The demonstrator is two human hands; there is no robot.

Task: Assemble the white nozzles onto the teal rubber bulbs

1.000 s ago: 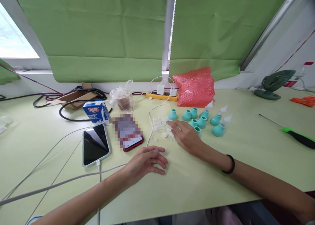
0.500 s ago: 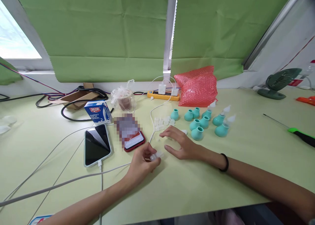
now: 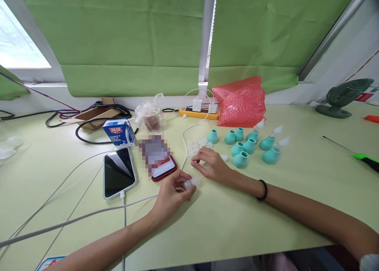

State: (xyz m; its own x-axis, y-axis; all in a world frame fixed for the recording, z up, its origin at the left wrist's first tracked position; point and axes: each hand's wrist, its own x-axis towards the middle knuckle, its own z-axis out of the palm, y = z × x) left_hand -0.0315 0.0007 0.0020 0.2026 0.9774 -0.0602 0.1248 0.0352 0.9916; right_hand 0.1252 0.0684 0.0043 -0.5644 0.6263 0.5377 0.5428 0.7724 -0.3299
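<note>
Pinching translucent nozzle [image 3: 192, 182] in left hand [image 3: 171, 192], curling right hand [image 3: 211, 165], hold unclear; centre-right, leaving six bare teal bulbs [image 3: 241, 160] beside three tipped bulbs [image 3: 270, 155].

A desk-like workspace by a window [image 3: 22, 38] is seen; whether it is set in a home, an office or a workshop cannot be told. Behind the power strip [image 3: 189, 113], green blinds [image 3: 133, 34] are hung. Everyday use is shown by phones [image 3: 118, 176] and a milk carton [image 3: 120, 133] to its left, bench work by teal bulbs [image 3: 271, 155] and a screwdriver [image 3: 364, 159] to its right.
</note>
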